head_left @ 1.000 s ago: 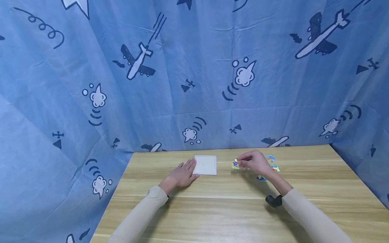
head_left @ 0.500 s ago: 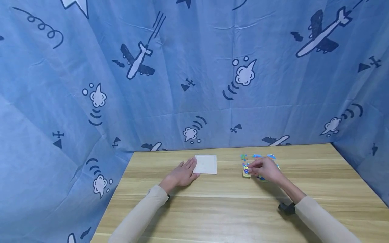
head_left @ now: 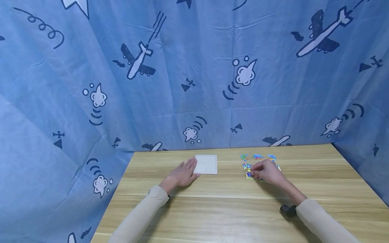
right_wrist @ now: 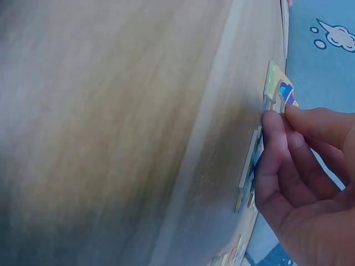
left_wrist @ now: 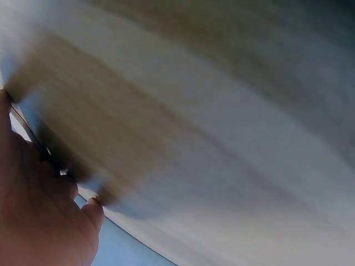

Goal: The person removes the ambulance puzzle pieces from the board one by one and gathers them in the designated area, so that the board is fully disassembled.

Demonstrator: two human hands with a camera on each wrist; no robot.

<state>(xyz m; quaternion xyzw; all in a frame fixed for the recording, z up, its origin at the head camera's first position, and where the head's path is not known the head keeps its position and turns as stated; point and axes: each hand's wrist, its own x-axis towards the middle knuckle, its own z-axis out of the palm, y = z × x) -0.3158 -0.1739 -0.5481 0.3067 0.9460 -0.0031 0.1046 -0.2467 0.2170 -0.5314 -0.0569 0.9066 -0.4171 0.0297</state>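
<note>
My left hand (head_left: 181,174) lies with straight fingers at the left edge of a shallow white tray (head_left: 206,164), fingertips on its rim. The tray's inside shows bare and pale. Over to the right, my right hand (head_left: 268,171) pinches a yellow jigsaw puzzle piece (head_left: 249,176) with a purple-blue print between thumb and fingers. In the right wrist view that puzzle piece (right_wrist: 276,83) is close over the tabletop, its near side covered by the fingertips. Just behind it lies another colourful piece (head_left: 246,166).
More puzzle pieces lie in loose rows, including a green one (head_left: 244,157), a blue one (head_left: 258,156) and a blue-orange one (head_left: 271,157). Some are partly hidden by the right hand. A blue airplane-print curtain (head_left: 209,84) stands behind the wooden table (head_left: 206,209).
My right hand has carried the puzzle piece to the right and nearer to me, down to the near left of the other pieces. My left hand has stayed on the tray.
</note>
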